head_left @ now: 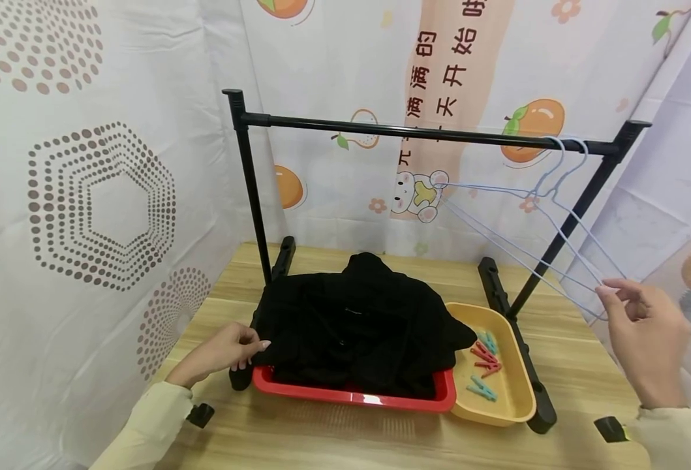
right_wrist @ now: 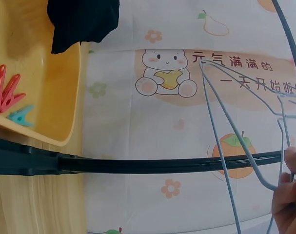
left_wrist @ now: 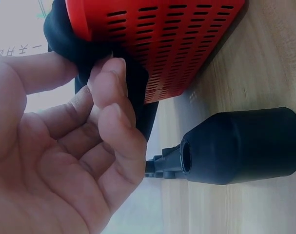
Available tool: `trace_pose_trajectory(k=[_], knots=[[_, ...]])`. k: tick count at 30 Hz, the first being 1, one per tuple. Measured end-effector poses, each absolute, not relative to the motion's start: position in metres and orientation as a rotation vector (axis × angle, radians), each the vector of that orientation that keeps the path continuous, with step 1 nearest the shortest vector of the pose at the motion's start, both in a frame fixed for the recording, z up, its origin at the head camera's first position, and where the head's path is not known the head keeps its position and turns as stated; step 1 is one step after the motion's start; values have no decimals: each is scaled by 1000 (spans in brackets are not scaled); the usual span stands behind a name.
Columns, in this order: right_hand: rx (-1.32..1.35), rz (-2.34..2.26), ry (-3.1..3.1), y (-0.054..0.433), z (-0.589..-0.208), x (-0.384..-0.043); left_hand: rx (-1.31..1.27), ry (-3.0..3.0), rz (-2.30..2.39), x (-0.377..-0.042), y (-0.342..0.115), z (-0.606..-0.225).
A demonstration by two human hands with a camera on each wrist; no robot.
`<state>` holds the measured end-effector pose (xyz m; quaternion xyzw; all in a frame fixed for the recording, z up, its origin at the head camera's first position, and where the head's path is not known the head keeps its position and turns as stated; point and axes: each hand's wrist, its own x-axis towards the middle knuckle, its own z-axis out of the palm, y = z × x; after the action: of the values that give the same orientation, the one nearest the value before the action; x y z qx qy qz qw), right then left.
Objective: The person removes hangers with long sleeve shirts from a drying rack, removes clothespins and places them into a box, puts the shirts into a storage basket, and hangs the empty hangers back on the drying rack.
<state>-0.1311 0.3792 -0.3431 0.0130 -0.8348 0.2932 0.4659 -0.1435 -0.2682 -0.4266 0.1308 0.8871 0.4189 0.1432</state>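
A black garment [head_left: 351, 320] lies heaped over the red basket [head_left: 351, 397], covering most of its inside. At the basket's left end my left hand [head_left: 228, 349] pinches the garment's edge; the left wrist view shows thumb and fingers [left_wrist: 113, 87] closed on the dark cloth beside the slotted basket wall [left_wrist: 162, 39]. Two light blue hangers [head_left: 534, 193] hang by their hooks from the rack's rod [head_left: 380, 128], near its right end. My right hand [head_left: 650, 339] pinches the lower right corner of the hangers between thumb and fingers.
Right of the basket stands a yellow tray [head_left: 524, 365] with red clothespins [head_left: 486, 356] and teal clothespins [head_left: 483, 388]. A sleeve of the garment overhangs it. The rack's black feet [head_left: 494, 287] flank both containers on the wooden table [head_left: 298, 431]. Printed curtains [head_left: 333, 215] enclose the back and sides.
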Motion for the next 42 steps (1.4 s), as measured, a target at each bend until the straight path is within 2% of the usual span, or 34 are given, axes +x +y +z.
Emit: trace_pose_trajectory(k=[8,15,22,34,42], knots=[[123,582,-1843,349,-345,-123,350,2563,1196,-144,-271,-428],[342,441,-1800,332,-365,-130,269,2502,1206,-142,-281,-432],[426,378,-1841,316,-389,-133,294,2429,1250,-143,-283,-435],[422,382,-2183,316,-409,-129,260,2426,1324,-147,-284,-436],[303,532,-2325,312,-417,-129,275,2418,1351,-147,-281,-434]])
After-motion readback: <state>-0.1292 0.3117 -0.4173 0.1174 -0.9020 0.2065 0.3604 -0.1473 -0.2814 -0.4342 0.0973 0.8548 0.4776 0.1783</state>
